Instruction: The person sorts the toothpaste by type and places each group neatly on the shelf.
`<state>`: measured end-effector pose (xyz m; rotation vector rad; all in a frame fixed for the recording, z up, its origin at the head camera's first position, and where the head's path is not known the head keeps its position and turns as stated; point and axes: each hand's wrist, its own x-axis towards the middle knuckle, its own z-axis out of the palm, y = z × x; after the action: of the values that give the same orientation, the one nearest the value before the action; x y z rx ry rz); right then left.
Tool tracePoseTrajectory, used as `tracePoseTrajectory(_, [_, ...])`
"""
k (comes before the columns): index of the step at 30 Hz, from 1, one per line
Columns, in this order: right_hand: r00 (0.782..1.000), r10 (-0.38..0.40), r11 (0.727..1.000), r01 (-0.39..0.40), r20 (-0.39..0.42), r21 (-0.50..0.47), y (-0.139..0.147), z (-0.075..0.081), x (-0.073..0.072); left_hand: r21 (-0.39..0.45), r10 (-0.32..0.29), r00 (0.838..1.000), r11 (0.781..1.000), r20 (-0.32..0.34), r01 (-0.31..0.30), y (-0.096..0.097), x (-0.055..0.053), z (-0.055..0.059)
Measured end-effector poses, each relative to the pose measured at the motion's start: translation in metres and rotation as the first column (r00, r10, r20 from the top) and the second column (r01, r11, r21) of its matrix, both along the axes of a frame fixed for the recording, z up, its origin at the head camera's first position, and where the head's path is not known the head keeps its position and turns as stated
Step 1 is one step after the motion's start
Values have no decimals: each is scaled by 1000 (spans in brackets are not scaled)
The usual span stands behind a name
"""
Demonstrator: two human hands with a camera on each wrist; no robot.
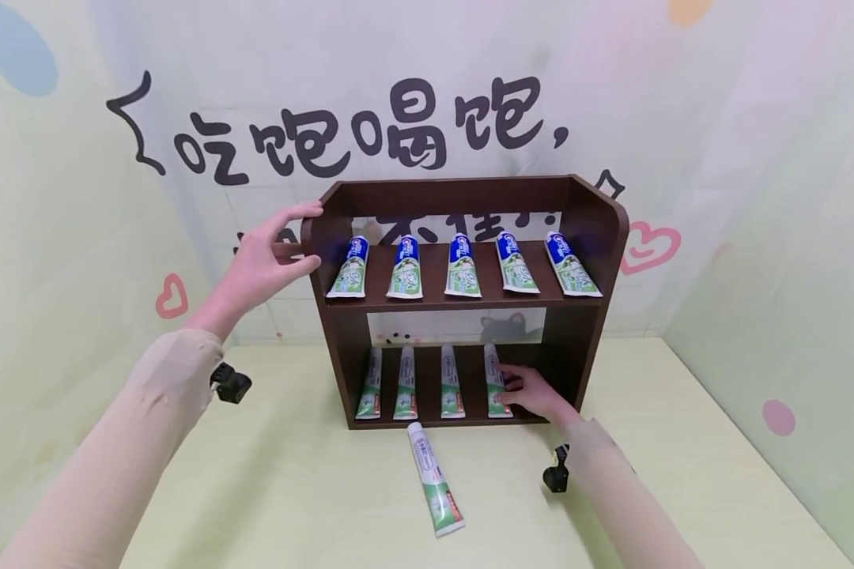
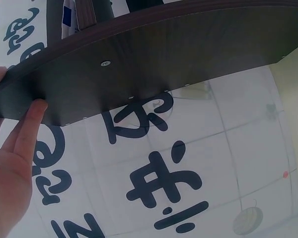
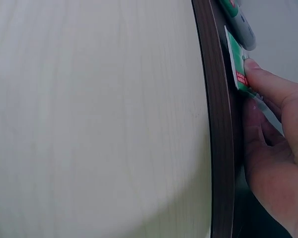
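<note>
A dark brown two-tier shelf [image 1: 427, 306] stands on the table. My left hand [image 1: 256, 257] holds its left side panel [image 2: 139, 67] near the top, thumb and fingers at the panel's edge and outer face. On the lower tier, my right hand [image 1: 534, 393] pinches the rightmost green-and-white toothpaste tube [image 1: 494, 383] near its flat end. In the right wrist view the thumb lies against that tube [image 3: 233, 54], with other fingers on its far side. Several matching tubes [image 1: 407, 387] lean in a row to its left, caps up.
Several blue-and-green toothpaste tubes [image 1: 462, 269] lean along the upper tier. One more green-and-white tube [image 1: 434, 482] lies on the table [image 1: 313, 498] before the shelf, cap toward it. A printed wall sheet [image 1: 256, 95] rises close behind.
</note>
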<state>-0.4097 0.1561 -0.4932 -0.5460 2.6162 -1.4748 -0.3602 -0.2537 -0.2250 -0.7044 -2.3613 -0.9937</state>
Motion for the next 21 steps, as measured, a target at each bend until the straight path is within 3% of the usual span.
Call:
tracePoseTrajectory(14, [999,21,1000,-21,-26,19,-3,2,1,24,-20,1000,1000,14,19,-2,1,-2])
tracePoseTrajectory(21, [999,-44,998,45,-25,47,-9,5,5,24,-28,999,999,17,27,0,2,0])
